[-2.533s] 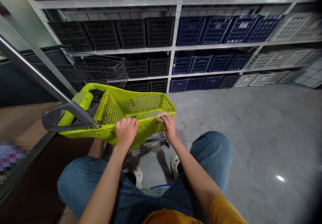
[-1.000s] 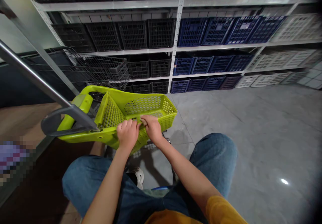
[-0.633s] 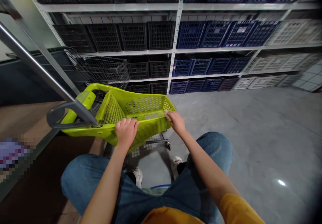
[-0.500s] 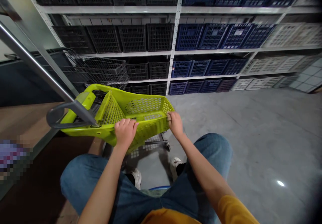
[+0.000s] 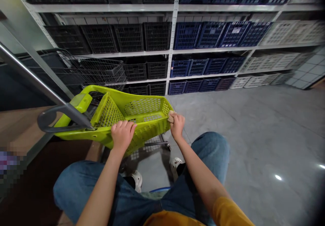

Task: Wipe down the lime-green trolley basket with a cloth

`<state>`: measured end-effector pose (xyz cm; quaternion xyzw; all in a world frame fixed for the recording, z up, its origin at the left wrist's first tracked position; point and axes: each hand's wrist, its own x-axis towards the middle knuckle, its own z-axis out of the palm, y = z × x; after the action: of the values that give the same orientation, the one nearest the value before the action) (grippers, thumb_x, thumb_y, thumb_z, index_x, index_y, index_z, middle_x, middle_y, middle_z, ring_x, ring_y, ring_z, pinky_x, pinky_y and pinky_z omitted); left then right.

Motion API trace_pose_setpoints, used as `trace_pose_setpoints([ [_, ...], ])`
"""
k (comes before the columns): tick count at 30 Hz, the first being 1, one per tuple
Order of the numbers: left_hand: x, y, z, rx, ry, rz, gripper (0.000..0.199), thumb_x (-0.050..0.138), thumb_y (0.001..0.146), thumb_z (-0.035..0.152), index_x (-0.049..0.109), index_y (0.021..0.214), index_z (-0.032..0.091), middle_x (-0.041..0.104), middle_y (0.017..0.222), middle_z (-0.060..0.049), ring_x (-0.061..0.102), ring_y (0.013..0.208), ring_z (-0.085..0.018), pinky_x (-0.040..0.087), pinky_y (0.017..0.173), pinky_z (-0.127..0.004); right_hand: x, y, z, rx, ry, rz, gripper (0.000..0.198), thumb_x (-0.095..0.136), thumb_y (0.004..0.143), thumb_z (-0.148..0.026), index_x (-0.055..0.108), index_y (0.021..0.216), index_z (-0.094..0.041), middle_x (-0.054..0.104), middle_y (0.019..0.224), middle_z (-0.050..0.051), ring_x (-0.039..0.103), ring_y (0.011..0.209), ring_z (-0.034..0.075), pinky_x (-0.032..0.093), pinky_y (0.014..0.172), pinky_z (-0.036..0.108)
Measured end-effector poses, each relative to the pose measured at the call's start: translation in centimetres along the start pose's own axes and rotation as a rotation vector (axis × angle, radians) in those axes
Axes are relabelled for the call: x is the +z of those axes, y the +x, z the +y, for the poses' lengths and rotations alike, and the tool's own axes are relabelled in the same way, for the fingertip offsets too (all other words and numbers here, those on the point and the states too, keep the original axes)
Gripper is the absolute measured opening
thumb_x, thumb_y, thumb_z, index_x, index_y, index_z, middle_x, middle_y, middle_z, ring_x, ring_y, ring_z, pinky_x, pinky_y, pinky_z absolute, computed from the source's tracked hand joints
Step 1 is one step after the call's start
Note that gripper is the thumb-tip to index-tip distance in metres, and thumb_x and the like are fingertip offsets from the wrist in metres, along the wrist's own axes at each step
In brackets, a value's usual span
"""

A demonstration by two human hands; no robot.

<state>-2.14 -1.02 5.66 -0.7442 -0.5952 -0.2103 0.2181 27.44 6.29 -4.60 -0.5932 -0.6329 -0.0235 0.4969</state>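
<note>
A lime-green plastic shopping cart (image 5: 148, 131) with perforated basket walls stands before my knees. My left hand (image 5: 122, 135) is closed over the basket's near rim, fingers curled to the inside. At the basket's right-hand end, my right hand (image 5: 178, 126) is closed on a small beige cloth (image 5: 171, 116), which lies against the corner of the rim. Part of the cloth is hidden by my fingers. A grey handle piece (image 5: 73, 116) is fixed at the cart's left end.
White shelving (image 5: 175, 26) at the back bears rows of black crates (image 5: 127, 38), blue crates (image 5: 186, 36) and white crates (image 5: 276, 33). A dark wire cart (image 5: 101, 72) stands behind the green one. A metal pole (image 5: 30, 72) slants in at left. Grey floor (image 5: 254, 124) lies at right.
My right hand with the beige cloth has shifted slightly outward at the corner, and more of the cloth shows. My left hand stays on the rim. The whole view has slid a little.
</note>
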Motion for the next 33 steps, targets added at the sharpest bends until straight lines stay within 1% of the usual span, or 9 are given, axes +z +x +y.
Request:
trace_pose_setpoints([
  [3, 0.1, 0.0, 0.0, -0.008, -0.003, 0.007, 0.033, 0.045, 0.097, 0.046, 0.069, 0.089, 0.024, 0.067, 0.083, -0.008, 0.052, 0.086, -0.025, 0.027, 0.079, -0.041, 1.2, -0.5, 1.7, 0.323, 0.018, 0.274, 0.025, 0.053, 0.079, -0.017, 0.065, 0.101, -0.018, 0.056, 0.104, 0.012, 0.049, 0.102, 0.028, 0.038, 0.096, 0.047],
  [6, 0.1, 0.0, 0.2, -0.011, 0.002, 0.005, 0.034, 0.045, 0.097, 0.046, 0.069, 0.089, 0.024, 0.067, 0.082, -0.008, 0.052, 0.084, -0.025, 0.028, 0.079, -0.041, 3.7, -2.3, -0.2, 0.412, 0.131, 0.377, 0.028, 0.044, 0.082, -0.015, 0.06, 0.104, -0.018, 0.054, 0.102, 0.011, 0.049, 0.1, 0.025, 0.04, 0.096, 0.044],
  [10, 0.1, 0.2, 0.2, -0.018, 0.02, 0.003, 0.035, 0.045, 0.097, 0.047, 0.069, 0.087, 0.023, 0.067, 0.081, -0.008, 0.052, 0.084, -0.025, 0.028, 0.078, -0.041, 6.8, -6.2, -6.0, 0.241, 0.241, 0.222, 0.033, 0.04, 0.081, -0.008, 0.059, 0.106, -0.019, 0.055, 0.102, 0.01, 0.048, 0.103, 0.024, 0.042, 0.095, 0.042],
  [14, 0.1, 0.5, 0.1, -0.018, 0.025, 0.0, 0.035, 0.043, 0.098, 0.046, 0.069, 0.09, 0.024, 0.068, 0.083, -0.007, 0.053, 0.085, -0.025, 0.027, 0.079, -0.041, 7.6, -8.6, -9.8, -0.203, 0.275, -0.231, 0.031, 0.049, 0.089, -0.012, 0.064, 0.113, -0.024, 0.06, 0.114, 0.01, 0.05, 0.106, 0.024, 0.044, 0.095, 0.039],
  [16, 0.2, 0.5, 0.0, -0.018, 0.012, -0.006, 0.035, 0.043, 0.098, 0.045, 0.069, 0.092, 0.024, 0.068, 0.084, -0.008, 0.053, 0.086, -0.025, 0.027, 0.079, -0.041, 6.9, -8.3, -9.0, -0.356, 0.243, -0.369, 0.029, 0.054, 0.091, -0.017, 0.066, 0.116, -0.027, 0.062, 0.118, 0.009, 0.051, 0.105, 0.024, 0.044, 0.094, 0.037],
  [18, 0.2, 0.4, 0.0, -0.02, 0.002, -0.009, 0.034, 0.043, 0.098, 0.046, 0.069, 0.092, 0.024, 0.068, 0.084, -0.008, 0.053, 0.087, -0.026, 0.027, 0.079, -0.04, 5.6, -6.9, -6.4, -0.339, 0.198, -0.346, 0.026, 0.053, 0.091, -0.017, 0.067, 0.112, -0.026, 0.063, 0.117, 0.009, 0.051, 0.104, 0.024, 0.044, 0.093, 0.037],
  [24, 0.4, 0.4, 0.0, -0.023, 0.003, -0.001, 0.034, 0.043, 0.098, 0.045, 0.069, 0.091, 0.024, 0.067, 0.084, -0.009, 0.052, 0.086, -0.026, 0.027, 0.079, -0.041, 3.2, -2.2, 1.0, 0.114, 0.034, 0.085, 0.037, 0.044, 0.074, -0.003, 0.065, 0.099, -0.019, 0.059, 0.108, 0.01, 0.049, 0.105, 0.025, 0.042, 0.092, 0.039],
  [26, 0.4, 0.4, 0.0, -0.021, 0.003, -0.003, 0.034, 0.044, 0.098, 0.045, 0.069, 0.092, 0.024, 0.068, 0.084, -0.009, 0.053, 0.086, -0.026, 0.027, 0.079, -0.041, 4.0, -2.9, 1.5, 0.137, 0.033, 0.115, 0.039, 0.043, 0.071, -0.003, 0.064, 0.1, -0.019, 0.058, 0.11, 0.01, 0.049, 0.105, 0.024, 0.042, 0.092, 0.037],
  [33, 0.3, 0.2, 0.0, -0.004, 0.039, 0.001, 0.034, 0.043, 0.098, 0.045, 0.069, 0.094, 0.024, 0.068, 0.085, -0.008, 0.053, 0.086, -0.026, 0.027, 0.08, -0.041, 7.2, -10.6, 2.7, 0.261, -0.003, -0.103, 0.028, 0.046, 0.07, -0.005, 0.062, 0.087, -0.019, 0.057, 0.089, 0.005, 0.049, 0.085, 0.02, 0.041, 0.08, 0.029],
])
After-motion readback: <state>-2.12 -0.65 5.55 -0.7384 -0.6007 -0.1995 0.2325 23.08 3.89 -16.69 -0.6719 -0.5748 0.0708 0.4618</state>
